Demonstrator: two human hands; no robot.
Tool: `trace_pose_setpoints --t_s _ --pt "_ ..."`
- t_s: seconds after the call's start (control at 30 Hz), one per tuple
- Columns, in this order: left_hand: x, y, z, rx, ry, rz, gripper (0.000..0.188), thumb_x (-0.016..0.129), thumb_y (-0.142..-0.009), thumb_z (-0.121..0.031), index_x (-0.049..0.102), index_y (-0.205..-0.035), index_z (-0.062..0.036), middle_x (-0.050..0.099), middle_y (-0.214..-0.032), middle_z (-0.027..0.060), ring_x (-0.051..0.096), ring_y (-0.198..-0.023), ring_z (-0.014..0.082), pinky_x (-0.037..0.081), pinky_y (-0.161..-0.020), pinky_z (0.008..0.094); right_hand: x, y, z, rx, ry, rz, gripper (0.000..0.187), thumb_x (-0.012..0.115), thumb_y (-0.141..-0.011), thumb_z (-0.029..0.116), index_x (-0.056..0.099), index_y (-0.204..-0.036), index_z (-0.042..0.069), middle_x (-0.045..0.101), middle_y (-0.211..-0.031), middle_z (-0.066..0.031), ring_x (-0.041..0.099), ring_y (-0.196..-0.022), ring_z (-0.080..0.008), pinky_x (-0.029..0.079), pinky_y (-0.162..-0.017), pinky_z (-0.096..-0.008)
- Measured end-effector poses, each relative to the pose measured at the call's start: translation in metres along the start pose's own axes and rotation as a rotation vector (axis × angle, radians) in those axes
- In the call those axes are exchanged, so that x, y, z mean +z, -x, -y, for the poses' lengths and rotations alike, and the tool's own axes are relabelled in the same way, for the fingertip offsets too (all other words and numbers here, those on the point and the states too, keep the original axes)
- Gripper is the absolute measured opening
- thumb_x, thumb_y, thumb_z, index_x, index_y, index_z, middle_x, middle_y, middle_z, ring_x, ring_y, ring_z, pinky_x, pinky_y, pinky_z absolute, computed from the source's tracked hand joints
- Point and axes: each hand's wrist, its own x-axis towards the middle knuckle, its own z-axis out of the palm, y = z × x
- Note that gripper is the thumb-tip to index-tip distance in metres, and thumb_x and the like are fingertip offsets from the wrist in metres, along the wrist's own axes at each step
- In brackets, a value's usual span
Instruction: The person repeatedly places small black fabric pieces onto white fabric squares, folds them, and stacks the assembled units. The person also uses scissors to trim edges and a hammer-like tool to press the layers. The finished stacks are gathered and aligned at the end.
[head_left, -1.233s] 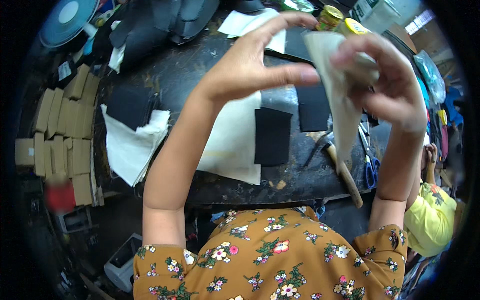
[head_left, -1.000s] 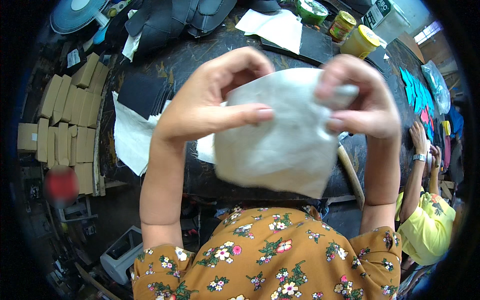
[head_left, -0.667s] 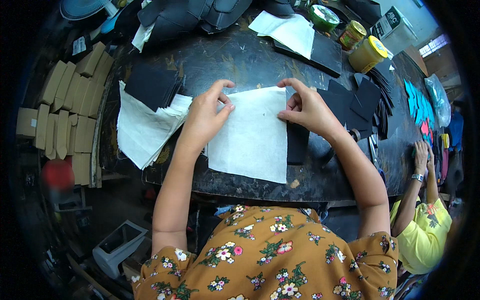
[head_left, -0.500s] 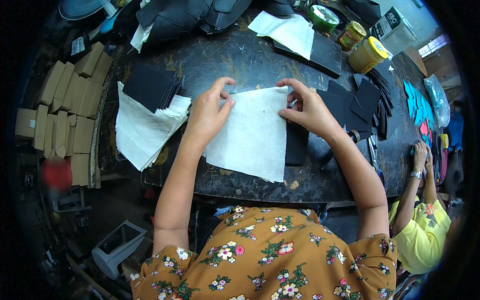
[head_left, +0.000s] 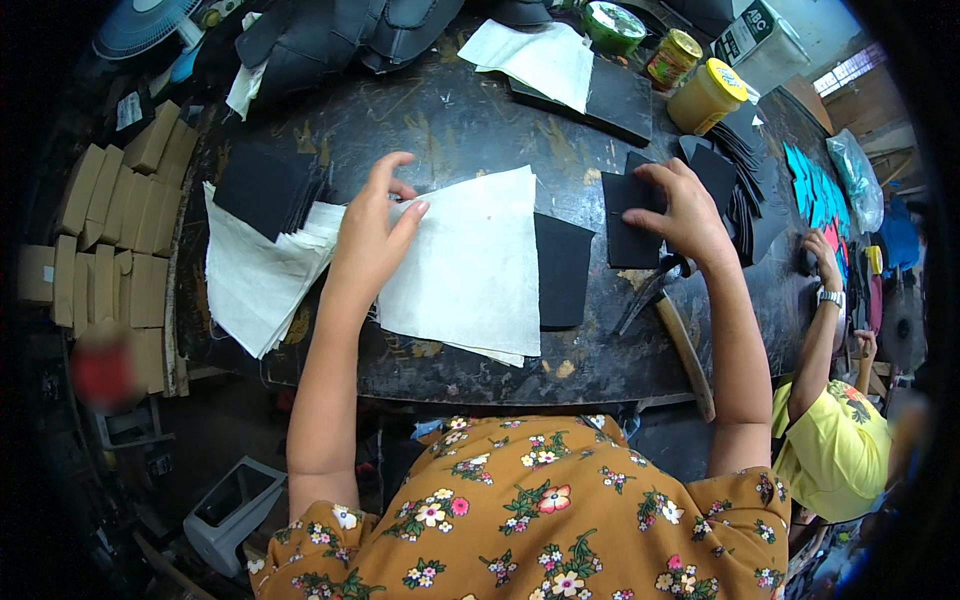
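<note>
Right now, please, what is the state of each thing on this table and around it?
left hand: open, at the white cloth's edge
right hand: open, over the black sheet
white cloth: stacked, lower corners uneven
black sheet: flat, partly covered
tool with wooden handle: lying down
large jar: upright, yellow lid on
fan: turning or not, cannot tell

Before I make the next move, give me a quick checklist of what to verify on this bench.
1. Left hand at the middle white cloth's upper left edge: ok.
2. Cloth layers lined up: not ok, the lower edges are staggered.
3. Right hand at a black piece: ok.
4. Black piece gripped firmly: cannot tell, the hand covers part of it.
5. Hammer clear of that cloth: ok, it lies apart, to the right.
6. Lid on the yellow jar: ok.
</note>
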Motion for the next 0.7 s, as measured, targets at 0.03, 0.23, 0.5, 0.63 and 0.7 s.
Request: trace_pose_setpoints --t_s 0.03,0.23,0.5,0.63,0.7 --pt "-0.002 0.008 -0.001 -0.062 0.052 -0.011 0.056 0.073 -0.095 -0.005 0.055 -0.148 -0.0092 0.070 -0.120 0.0168 0.072 -0.104 0.0276 0.059 -0.084 0.0401 0.000 0.002 -0.008 0.003 0.002 0.005 0.056 0.092 -0.078 0.029 0.072 -0.123 0.003 0.066 -0.111 -0.0149 0.067 -0.112 -0.0351 0.054 -0.098 -0.0426" --pt "-0.013 0.071 -0.009 -0.257 0.188 -0.026 0.058 0.077 -0.089 0.000 0.060 -0.144 -0.0060 0.062 -0.132 0.0153 0.064 -0.098 0.0184 0.059 -0.079 0.0321 0.013 -0.002 -0.027 -0.052 -0.217 -0.013 0.045 0.092 -0.078 0.018 0.059 -0.104 0.002 0.055 -0.094 -0.0112 0.059 -0.091 -0.0245 0.049 -0.084 -0.0364" --pt "-0.019 0.068 -0.006 -0.188 0.118 -0.013 0.036 0.072 -0.090 0.006 0.074 -0.125 0.0009 0.072 -0.129 0.0128 0.067 -0.089 0.0173 0.058 -0.074 0.0290 0.007 0.016 -0.003 0.035 -1.155 -0.128 0.040 0.069 -0.101 0.002 0.066 -0.141 0.006 0.070 -0.108 0.0010 0.067 -0.096 -0.0061 0.055 -0.082 -0.0218" --pt "-0.021 0.065 -0.002 -0.190 0.132 0.025 0.035 0.072 -0.091 0.005 0.074 -0.125 0.0005 0.073 -0.130 0.0133 0.068 -0.092 0.0186 0.057 -0.077 0.0288 0.016 0.041 0.028 0.088 -1.136 0.155 0.037 0.078 -0.095 0.003 0.071 -0.132 0.003 0.070 -0.124 -0.0021 0.067 -0.109 -0.0068 0.055 -0.095 -0.0231" --pt "-0.021 0.065 -0.001 -0.184 0.131 0.019 0.035 0.071 -0.090 0.005 0.074 -0.125 0.0005 0.073 -0.129 0.0137 0.069 -0.097 0.0218 0.058 -0.081 0.0306 0.030 0.054 0.047 0.085 -1.225 0.151 0.041 0.080 -0.092 0.000 0.071 -0.132 0.003 0.069 -0.127 -0.0027 0.066 -0.110 -0.0070 0.055 -0.094 -0.0223"
